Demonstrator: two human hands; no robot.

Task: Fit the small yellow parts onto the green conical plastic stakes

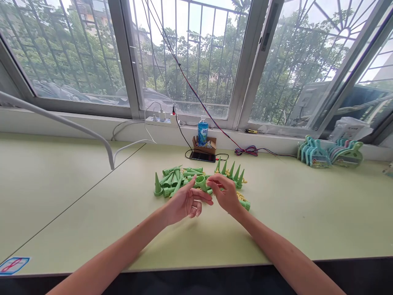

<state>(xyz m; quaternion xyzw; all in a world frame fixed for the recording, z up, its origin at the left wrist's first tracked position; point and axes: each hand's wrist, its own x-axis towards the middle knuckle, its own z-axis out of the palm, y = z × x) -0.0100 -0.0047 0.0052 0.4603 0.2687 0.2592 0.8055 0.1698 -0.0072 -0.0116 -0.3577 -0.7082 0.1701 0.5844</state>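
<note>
My left hand (186, 201) holds a green plastic cone-shaped spike (201, 181) between thumb and fingers, its round hollow end tipped up towards me. Beside that rim my right hand (226, 196) is closed in a pinch; whatever is between its fingertips is too small to make out. Behind and left of my hands lies a heap of similar green spikes (174, 179), with one spike (157, 185) standing upright at its left end. A row of upright green spikes (232, 169) stands behind my right hand, with small yellow pieces (242, 197) scattered around, partly hidden by that hand.
A small cardboard box (205, 150) with a blue-labelled bottle (202, 132) stands behind a dark phone (202, 157) on a cable. Coiled wire (247, 150) and teal and green plastic pieces (316, 153) lie rightward. A white tube (76, 125) arches over the left side.
</note>
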